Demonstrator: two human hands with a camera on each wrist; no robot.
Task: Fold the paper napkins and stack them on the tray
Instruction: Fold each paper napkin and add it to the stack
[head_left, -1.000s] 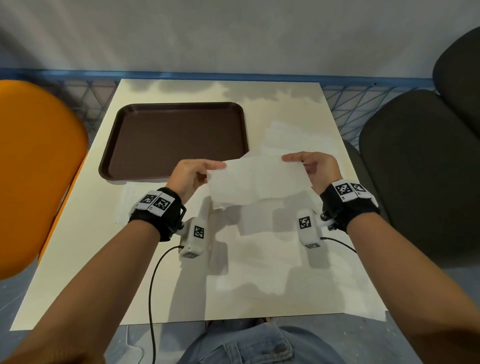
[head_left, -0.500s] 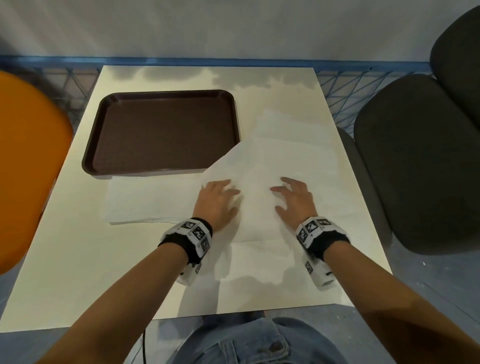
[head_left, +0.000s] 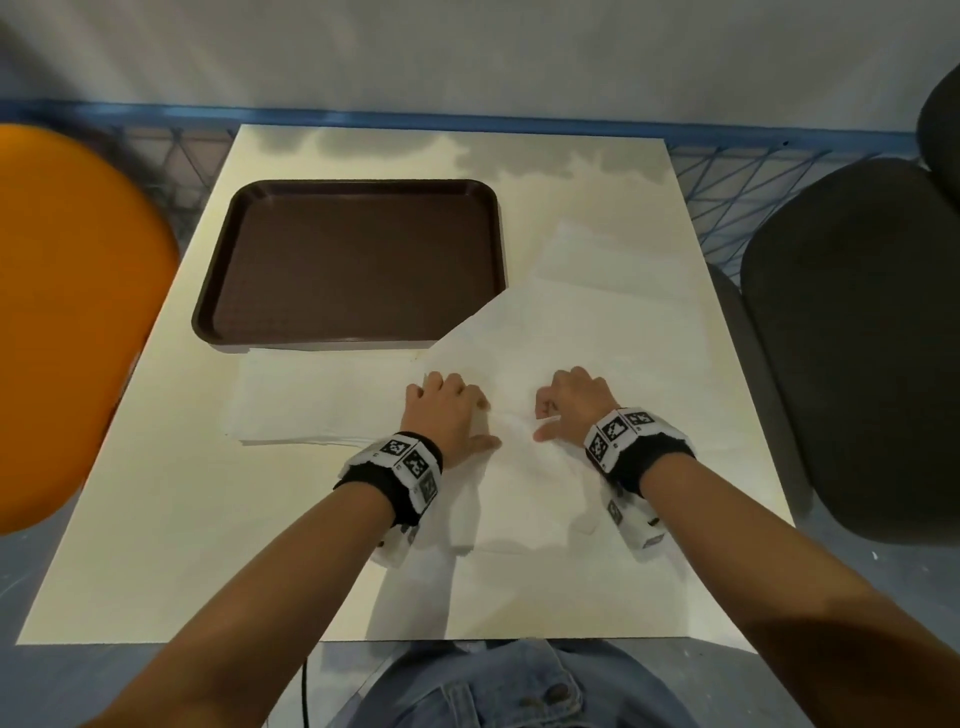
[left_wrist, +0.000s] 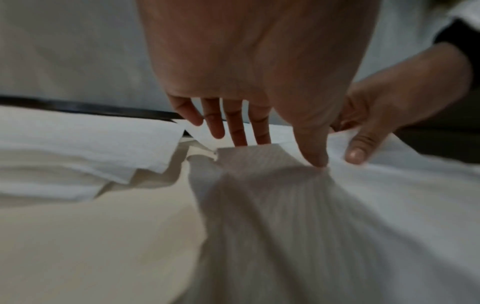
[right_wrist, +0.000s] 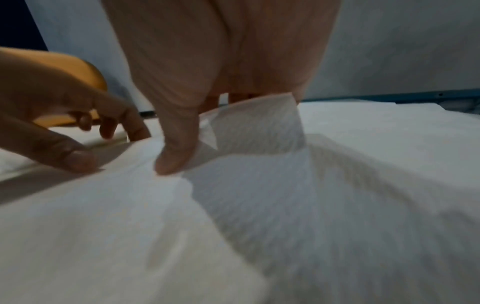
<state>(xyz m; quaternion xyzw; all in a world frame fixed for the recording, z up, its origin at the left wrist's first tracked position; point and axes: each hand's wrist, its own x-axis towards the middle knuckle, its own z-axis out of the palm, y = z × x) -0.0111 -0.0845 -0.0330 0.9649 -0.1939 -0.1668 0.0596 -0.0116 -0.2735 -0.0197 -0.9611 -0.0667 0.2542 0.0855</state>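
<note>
The brown tray (head_left: 343, 265) sits at the far left of the worktop (head_left: 130, 519), and nothing lies flat inside it. So no folded napkin is stacked there yet.

Just in front of the tray lies a pile of white napkins (head_left: 311, 405), flat and not yet folded small.

To the right of that pile, a big napkin (head_left: 571, 338) is spread out, and one corner of it covers the tray's near right corner. The left hand (head_left: 447, 410) rests on this napkin. Its fingers (left_wrist: 233, 127) are mostly straight and spread, and the thumb tip presses the paper down.

Right of it, the right hand (head_left: 576, 405) is also on the big napkin. Its fingers are curled, and a flap of paper stands up between the thumb and the fingers, so it looks like a pinch.

More napkins (head_left: 613, 260) lie to the right of the tray.

I think the first fold is only starting. All the folding and stacking is left.
</note>
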